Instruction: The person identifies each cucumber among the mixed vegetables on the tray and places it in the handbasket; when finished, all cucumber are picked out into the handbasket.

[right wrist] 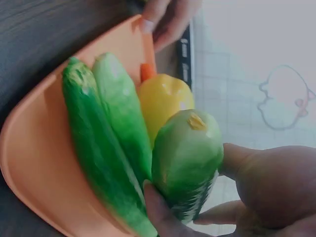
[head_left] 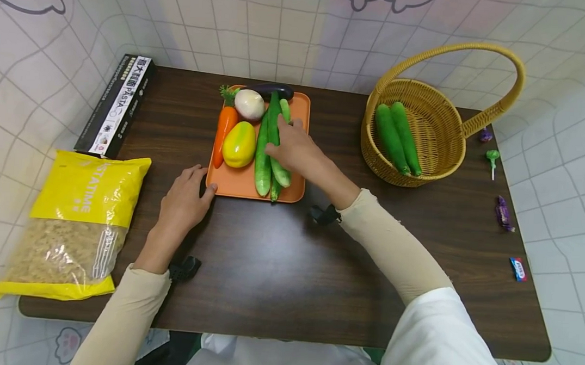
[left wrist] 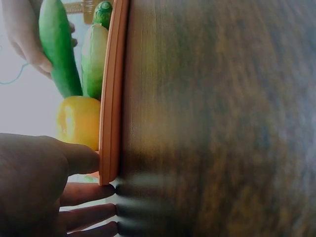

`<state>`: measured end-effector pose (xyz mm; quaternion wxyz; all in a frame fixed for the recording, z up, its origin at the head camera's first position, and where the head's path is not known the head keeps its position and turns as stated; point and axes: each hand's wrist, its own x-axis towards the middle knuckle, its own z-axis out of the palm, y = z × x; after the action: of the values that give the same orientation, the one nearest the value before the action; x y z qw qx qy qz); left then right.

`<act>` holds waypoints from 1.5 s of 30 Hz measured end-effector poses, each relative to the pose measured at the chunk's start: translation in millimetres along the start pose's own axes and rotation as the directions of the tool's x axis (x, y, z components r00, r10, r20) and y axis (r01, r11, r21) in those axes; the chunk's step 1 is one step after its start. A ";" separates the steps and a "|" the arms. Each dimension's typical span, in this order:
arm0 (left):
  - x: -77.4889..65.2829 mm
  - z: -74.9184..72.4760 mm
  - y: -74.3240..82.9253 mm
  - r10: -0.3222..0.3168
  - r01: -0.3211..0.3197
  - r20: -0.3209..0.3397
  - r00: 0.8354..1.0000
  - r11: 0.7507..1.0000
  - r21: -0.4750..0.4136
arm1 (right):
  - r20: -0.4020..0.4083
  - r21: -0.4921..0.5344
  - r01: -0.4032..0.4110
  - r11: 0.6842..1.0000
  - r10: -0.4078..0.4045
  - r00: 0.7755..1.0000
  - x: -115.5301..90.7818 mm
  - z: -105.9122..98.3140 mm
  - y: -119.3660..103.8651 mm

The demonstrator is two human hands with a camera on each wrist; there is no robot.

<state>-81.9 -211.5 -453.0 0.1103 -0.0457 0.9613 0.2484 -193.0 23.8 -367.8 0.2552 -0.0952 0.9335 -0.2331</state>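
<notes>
My right hand (head_left: 297, 151) grips a green cucumber (head_left: 273, 128) from above, thumb on one side and fingers on the other. In the left wrist view this cucumber (left wrist: 58, 47) is tilted and raised over the others. Under it, a pale-tipped cucumber (head_left: 262, 162) and a darker one (right wrist: 94, 138) lie in the orange tray (head_left: 216, 175). At the tray's near left corner, my left hand (head_left: 186, 197) holds the edge between thumb and fingers. A yellow bell pepper (head_left: 239, 144), a carrot (head_left: 224, 129), a white round vegetable (head_left: 249, 105) and an eggplant (head_left: 272, 89) share the tray.
A wicker basket (head_left: 440, 162) with a tall handle stands at the right, two cucumbers (head_left: 398, 138) inside. Several wrapped sweets, including a green lollipop (head_left: 492, 155), line the right edge. A yellow pasta bag (head_left: 83, 195) and a black pasta box (head_left: 115, 106) lie at the left.
</notes>
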 end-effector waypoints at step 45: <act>-0.2 2.0 -1.1 -0.003 0.003 -0.007 1.000 1.000 -0.006 | 0.130 0.813 0.039 0.581 -0.246 0.961 -14.8 -14.9 79.4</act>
<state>-81.1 -211.4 -455.1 0.1072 -0.0483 0.9608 0.2510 -192.8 103.3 -388.5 0.3563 -0.0711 0.6809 -0.6359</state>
